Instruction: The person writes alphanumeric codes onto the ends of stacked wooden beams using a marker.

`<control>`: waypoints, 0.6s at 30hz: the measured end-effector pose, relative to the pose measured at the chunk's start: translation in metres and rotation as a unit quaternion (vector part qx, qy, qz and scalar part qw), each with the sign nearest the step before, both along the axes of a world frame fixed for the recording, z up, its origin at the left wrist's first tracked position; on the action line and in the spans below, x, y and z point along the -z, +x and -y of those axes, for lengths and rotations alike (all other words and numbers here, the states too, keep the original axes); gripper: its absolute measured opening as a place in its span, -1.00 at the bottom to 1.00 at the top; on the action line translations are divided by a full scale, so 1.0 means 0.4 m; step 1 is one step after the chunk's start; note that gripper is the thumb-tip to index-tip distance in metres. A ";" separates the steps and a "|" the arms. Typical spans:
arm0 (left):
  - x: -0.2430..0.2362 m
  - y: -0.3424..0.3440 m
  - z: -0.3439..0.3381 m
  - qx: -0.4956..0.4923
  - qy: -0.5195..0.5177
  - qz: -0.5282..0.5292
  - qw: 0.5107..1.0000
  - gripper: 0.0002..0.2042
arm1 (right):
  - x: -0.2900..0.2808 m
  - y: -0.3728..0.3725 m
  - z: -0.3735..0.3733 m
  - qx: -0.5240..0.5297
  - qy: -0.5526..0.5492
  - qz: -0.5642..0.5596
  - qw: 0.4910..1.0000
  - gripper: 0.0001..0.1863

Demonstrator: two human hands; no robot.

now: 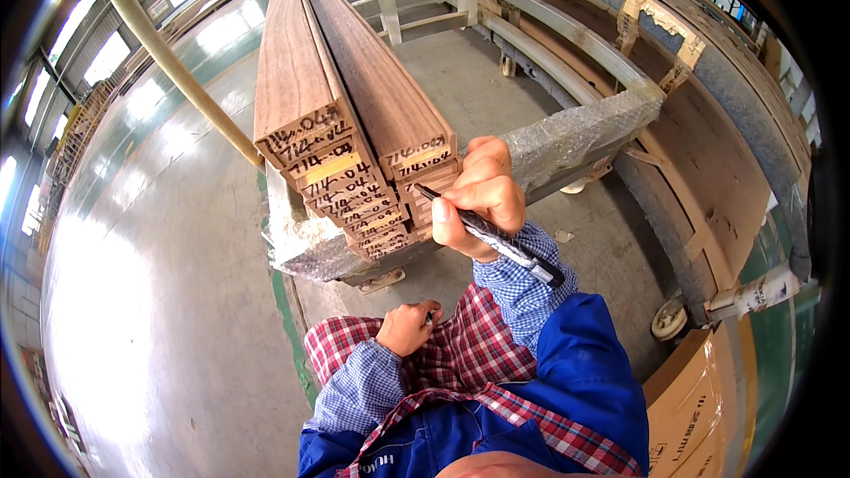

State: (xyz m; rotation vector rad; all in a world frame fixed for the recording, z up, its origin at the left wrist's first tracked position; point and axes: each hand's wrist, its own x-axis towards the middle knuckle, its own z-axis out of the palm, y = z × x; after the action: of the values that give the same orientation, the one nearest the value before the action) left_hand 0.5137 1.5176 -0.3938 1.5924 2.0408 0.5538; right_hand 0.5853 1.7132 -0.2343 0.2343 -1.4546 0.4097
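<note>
Blue work jkt (591, 363) w/ wht chest lettering (379, 461), blue/wht chk sleeve covers (359, 387), red/wht plaid apron (487, 332)

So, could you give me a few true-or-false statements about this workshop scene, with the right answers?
1. The right hand holds a slim black-and-silver marker pen. True.
2. The left hand grips the planks. False: it is down by the lap, with a small dark object at its fingers.
3. The long brown wood-grain planks bear black handwriting on their near ends. True.
4. Both checked sleeve cuffs are yellow. False: the checked fabric cuffs are blue and white.
5. Clear plastic bubble wrap covers the beam to the right of the planks. True.
</note>
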 end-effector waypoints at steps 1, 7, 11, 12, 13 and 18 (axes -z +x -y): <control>0.001 0.000 0.000 0.001 0.003 0.001 1.000 -0.79 | 0.000 0.000 0.001 0.005 -0.001 -0.001 1.000 -0.71; 0.001 0.000 0.000 0.000 0.001 0.004 1.000 -0.80 | 0.004 -0.005 0.000 0.008 0.003 -0.008 1.000 -0.71; -0.001 0.001 -0.001 0.002 0.000 -0.001 1.000 -0.79 | 0.000 0.003 -0.005 -0.002 0.015 0.007 1.000 -0.72; 0.000 0.002 -0.003 0.005 0.004 -0.003 1.000 -0.79 | 0.003 0.003 -0.007 -0.015 0.007 0.000 1.000 -0.72; 0.002 0.001 -0.002 0.005 0.008 -0.004 1.000 -0.79 | 0.006 0.000 -0.008 -0.032 -0.002 -0.007 0.999 -0.72; -0.001 0.001 0.000 0.001 0.007 -0.002 1.000 -0.80 | 0.009 -0.010 -0.003 -0.022 -0.009 -0.018 1.000 -0.73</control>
State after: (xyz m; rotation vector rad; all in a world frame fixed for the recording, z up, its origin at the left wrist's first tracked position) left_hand 0.5141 1.5177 -0.3935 1.6043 2.0432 0.5648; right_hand 0.5814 1.7144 -0.2378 0.2579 -1.4114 0.4526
